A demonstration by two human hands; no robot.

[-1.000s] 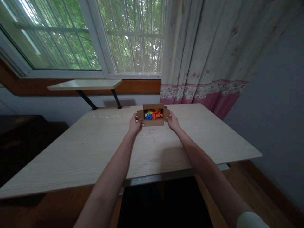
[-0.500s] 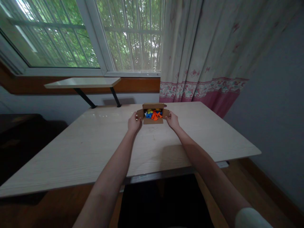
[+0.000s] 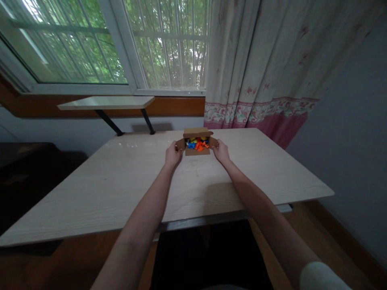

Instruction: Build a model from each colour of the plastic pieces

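A small open cardboard box [image 3: 197, 152] stands near the far edge of a pale wooden table [image 3: 121, 185]. Inside it lie several small plastic pieces [image 3: 196, 143] in orange, blue and yellow. My left hand [image 3: 172, 154] grips the box's left side flap, fingers curled around it. On the opposite side my right hand [image 3: 221, 151] holds the right flap the same way. Both arms stretch out straight across the table.
A narrow white shelf [image 3: 105, 102] on black brackets juts from the wall under the window [image 3: 121, 44]. A flowered curtain [image 3: 256, 64] hangs at the right behind the table. Dark furniture [image 3: 24, 173] stands to the left; a grey wall [image 3: 356, 121] closes the right side.
The box and both hands have shifted slightly farther from me toward the table's far edge. The grip on the flaps is unchanged.
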